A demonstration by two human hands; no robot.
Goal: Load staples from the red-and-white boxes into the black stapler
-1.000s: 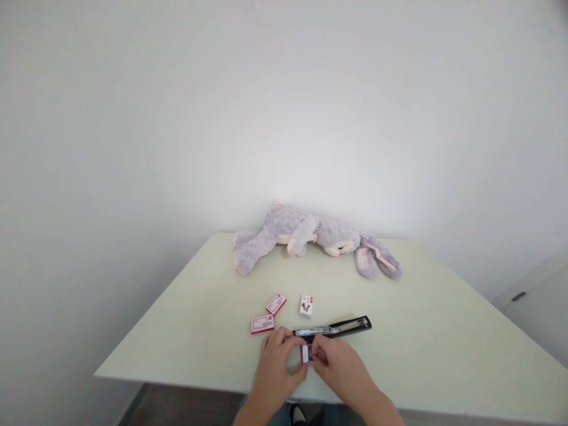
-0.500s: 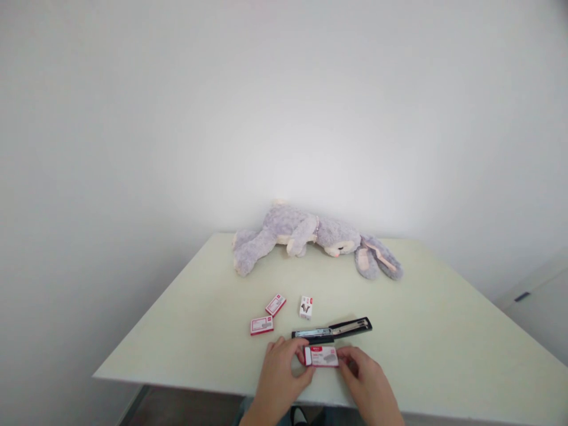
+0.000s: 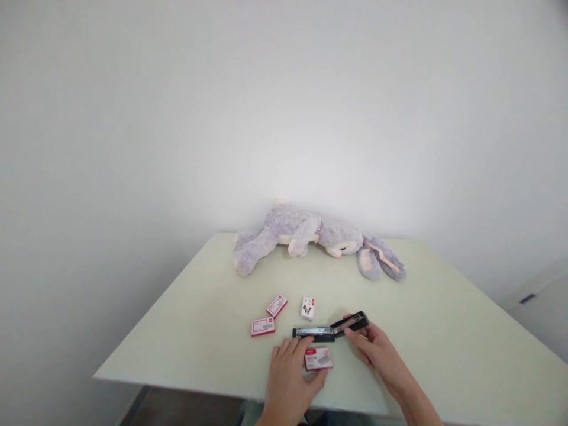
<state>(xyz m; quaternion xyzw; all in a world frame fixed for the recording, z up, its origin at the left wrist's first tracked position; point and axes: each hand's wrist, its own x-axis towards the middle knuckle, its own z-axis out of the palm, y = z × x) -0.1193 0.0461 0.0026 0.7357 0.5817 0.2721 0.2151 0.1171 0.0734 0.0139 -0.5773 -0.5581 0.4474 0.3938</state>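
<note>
A black stapler (image 3: 331,328) lies folded open on the pale green table (image 3: 444,349). My right hand (image 3: 377,349) grips its raised right end at the fingertips. A small red and white staple box (image 3: 318,358) lies flat near the front edge. My left hand (image 3: 290,378) rests against the box, thumb and fingers at its left and lower sides.
Two more red and white staple boxes (image 3: 262,326) (image 3: 276,306) and a small white box (image 3: 307,308) lie left of the stapler. A grey plush rabbit (image 3: 310,236) sprawls along the far edge by the white wall. A pale cabinet (image 3: 539,305) stands at the right.
Both hands held the staple box a second ago. The box now lies flat on the table, and my right hand has moved up and right onto the stapler's end, lifting it slightly.
</note>
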